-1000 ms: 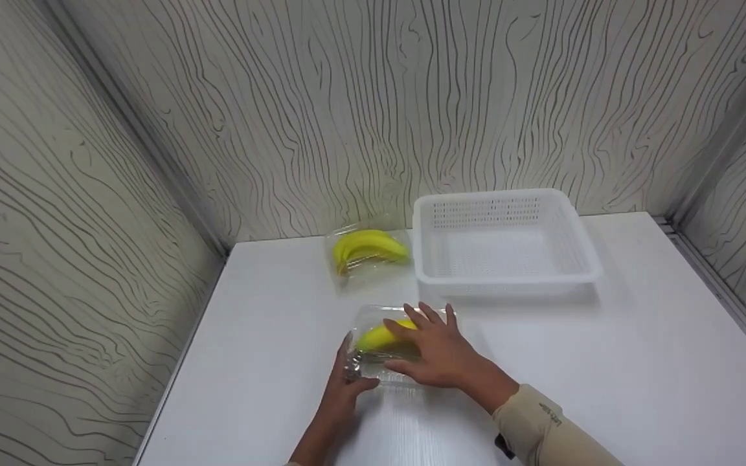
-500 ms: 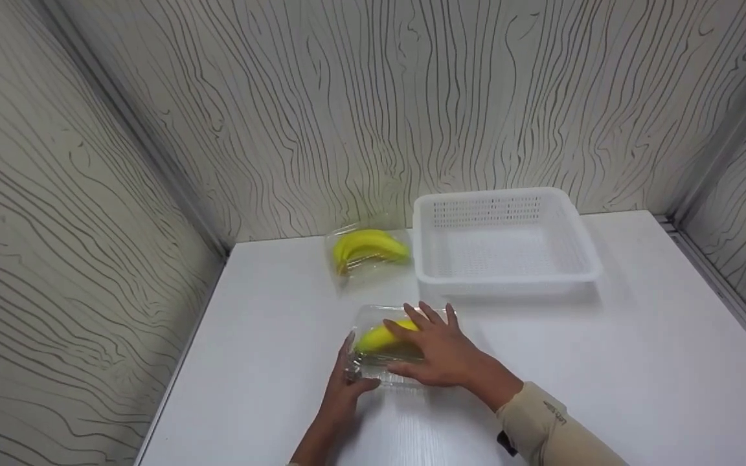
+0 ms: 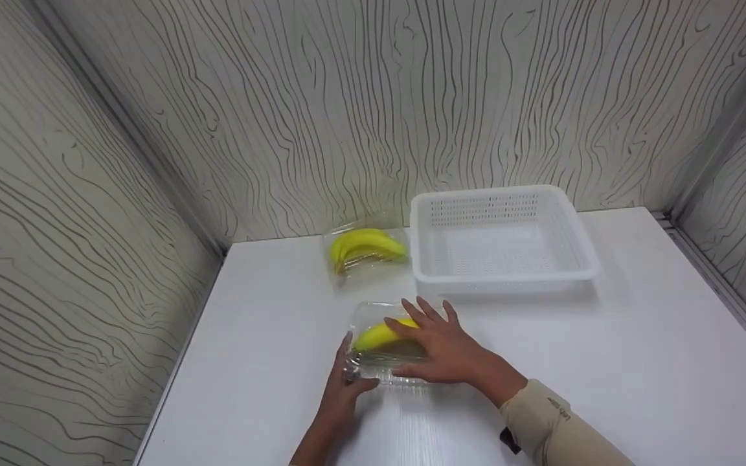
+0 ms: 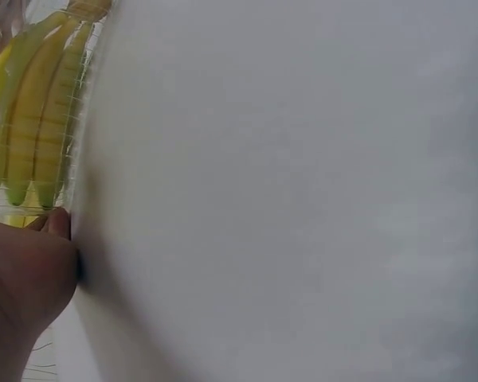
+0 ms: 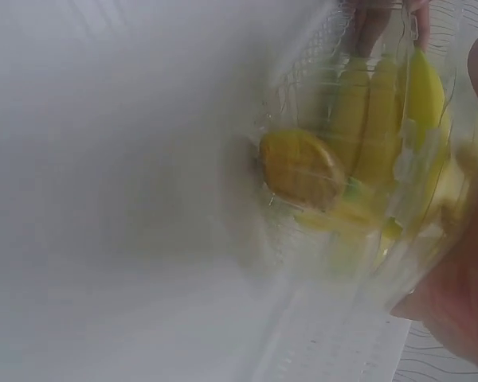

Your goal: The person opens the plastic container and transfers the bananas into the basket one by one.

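A clear plastic clamshell box (image 3: 368, 313) lies on the white table in front of me, with yellow bananas (image 3: 376, 336) inside it. My left hand (image 3: 340, 398) grips the box's left end, fingers along that side and thumb at the near corner. Spread over the lid is my right hand (image 3: 445, 349), its fingers extended and touching the top, covering the box's right part. In the left wrist view several bananas (image 4: 44, 111) show through the ribbed plastic. The right wrist view shows the bananas' stem end (image 5: 299, 169) behind the clear wall, slightly blurred.
Behind the box, a second clear pack with bananas (image 3: 368, 243) lies near the back wall. To its right stands a white plastic basket (image 3: 506, 279) with perforated sides and nothing in it. Patterned panels (image 3: 373, 116) enclose the white table (image 3: 256, 336).
Both hands stay on the clamshell box, the right one shifting only very slightly at the thumb and wrist. The whole head view has drifted a little; the basket and second pack are otherwise unmoved.
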`<state>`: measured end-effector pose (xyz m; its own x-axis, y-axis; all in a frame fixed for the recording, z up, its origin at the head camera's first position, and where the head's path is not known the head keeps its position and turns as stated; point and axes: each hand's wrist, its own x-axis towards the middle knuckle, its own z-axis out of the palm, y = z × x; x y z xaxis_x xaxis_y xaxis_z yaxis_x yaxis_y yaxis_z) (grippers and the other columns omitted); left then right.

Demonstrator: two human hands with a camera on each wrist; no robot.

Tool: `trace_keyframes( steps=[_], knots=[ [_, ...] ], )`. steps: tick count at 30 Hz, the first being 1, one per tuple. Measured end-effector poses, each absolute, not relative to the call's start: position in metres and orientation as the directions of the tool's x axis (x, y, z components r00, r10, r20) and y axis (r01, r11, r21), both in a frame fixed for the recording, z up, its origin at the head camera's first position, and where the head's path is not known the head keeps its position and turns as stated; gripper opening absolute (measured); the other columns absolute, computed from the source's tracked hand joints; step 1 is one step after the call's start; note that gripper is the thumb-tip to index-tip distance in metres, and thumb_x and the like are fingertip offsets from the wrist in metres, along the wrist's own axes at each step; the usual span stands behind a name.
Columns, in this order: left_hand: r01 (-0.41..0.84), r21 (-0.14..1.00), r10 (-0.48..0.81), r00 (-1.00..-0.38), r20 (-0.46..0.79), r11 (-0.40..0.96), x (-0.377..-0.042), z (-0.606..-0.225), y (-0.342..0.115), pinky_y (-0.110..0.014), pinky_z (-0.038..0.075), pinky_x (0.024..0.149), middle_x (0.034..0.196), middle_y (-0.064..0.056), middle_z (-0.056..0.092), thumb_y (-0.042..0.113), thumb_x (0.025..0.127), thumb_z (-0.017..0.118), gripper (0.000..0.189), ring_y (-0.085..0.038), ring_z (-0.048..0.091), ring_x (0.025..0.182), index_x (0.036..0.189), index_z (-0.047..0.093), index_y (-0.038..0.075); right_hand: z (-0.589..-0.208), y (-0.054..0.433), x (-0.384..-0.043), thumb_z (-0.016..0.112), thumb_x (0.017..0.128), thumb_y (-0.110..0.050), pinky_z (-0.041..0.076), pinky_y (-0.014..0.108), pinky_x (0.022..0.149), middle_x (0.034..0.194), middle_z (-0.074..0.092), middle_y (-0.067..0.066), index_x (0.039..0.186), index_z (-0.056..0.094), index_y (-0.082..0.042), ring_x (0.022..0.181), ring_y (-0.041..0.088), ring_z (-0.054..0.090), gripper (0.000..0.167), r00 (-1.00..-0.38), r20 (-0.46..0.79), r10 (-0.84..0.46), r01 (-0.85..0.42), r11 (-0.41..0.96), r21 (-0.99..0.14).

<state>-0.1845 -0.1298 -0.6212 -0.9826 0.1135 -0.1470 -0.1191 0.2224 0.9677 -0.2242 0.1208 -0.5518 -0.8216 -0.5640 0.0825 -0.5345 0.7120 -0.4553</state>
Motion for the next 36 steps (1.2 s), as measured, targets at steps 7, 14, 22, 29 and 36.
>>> trace_keyframes(
  steps=[7,14,22,29,36],
  knots=[
    [-0.122,0.965,0.096,-0.984,-0.148,0.232,-0.184,-0.622,-0.129,-0.067,0.038,0.125,0.181,-0.013,0.017,0.021,0.085,0.075,0.107,-0.045,0.028,0.164,0.173,0.015,0.030,-0.549,0.127,-0.225,0.070,0.086,-0.076,0.007,0.080,0.128,0.178,0.027,0.015,0.163,0.046,-0.032,0.167,0.047,0.019,0.092,-0.800,0.090,-0.593,-0.560,0.685,-0.465],
    [-0.091,0.973,0.097,-0.989,-0.114,0.211,-0.183,-0.623,-0.131,-0.059,0.047,0.120,0.180,-0.018,0.018,0.015,0.085,0.075,0.107,-0.047,0.033,0.161,0.173,0.015,0.024,-0.550,0.144,-0.224,0.082,0.072,-0.077,0.020,0.074,0.130,0.176,0.029,0.021,0.163,0.046,-0.031,0.164,0.048,0.025,0.108,-0.802,0.120,-0.585,-0.578,0.710,-0.403],
    [-0.043,0.984,0.144,-0.987,-0.068,0.170,-0.185,-0.627,-0.132,-0.037,0.052,0.108,0.180,-0.023,0.013,0.008,0.085,0.073,0.107,-0.048,0.036,0.159,0.173,0.013,0.017,-0.552,0.151,-0.222,0.079,0.078,-0.076,0.036,0.069,0.125,0.174,0.034,0.023,0.164,0.045,-0.031,0.159,0.048,0.035,0.103,-0.813,0.109,-0.572,-0.563,0.723,-0.400],
    [-0.081,0.981,0.146,-0.983,-0.107,0.174,-0.186,-0.623,-0.131,-0.057,0.044,0.123,0.181,-0.017,0.013,0.012,0.085,0.072,0.107,-0.047,0.025,0.164,0.174,0.011,0.021,-0.556,0.151,-0.223,0.073,0.083,-0.076,0.039,0.069,0.123,0.172,0.037,0.023,0.162,0.047,-0.030,0.157,0.048,0.039,0.095,-0.812,0.140,-0.567,-0.572,0.726,-0.382],
    [-0.101,0.979,0.137,-0.983,-0.126,0.177,-0.187,-0.624,-0.130,-0.066,0.034,0.129,0.182,-0.015,0.014,0.011,0.084,0.072,0.108,-0.046,0.022,0.166,0.174,0.012,0.024,-0.561,0.150,-0.225,0.070,0.084,-0.078,0.040,0.069,0.121,0.172,0.038,0.021,0.162,0.047,-0.032,0.157,0.046,0.040,0.093,-0.820,0.142,-0.555,-0.562,0.733,-0.383]
  ],
)
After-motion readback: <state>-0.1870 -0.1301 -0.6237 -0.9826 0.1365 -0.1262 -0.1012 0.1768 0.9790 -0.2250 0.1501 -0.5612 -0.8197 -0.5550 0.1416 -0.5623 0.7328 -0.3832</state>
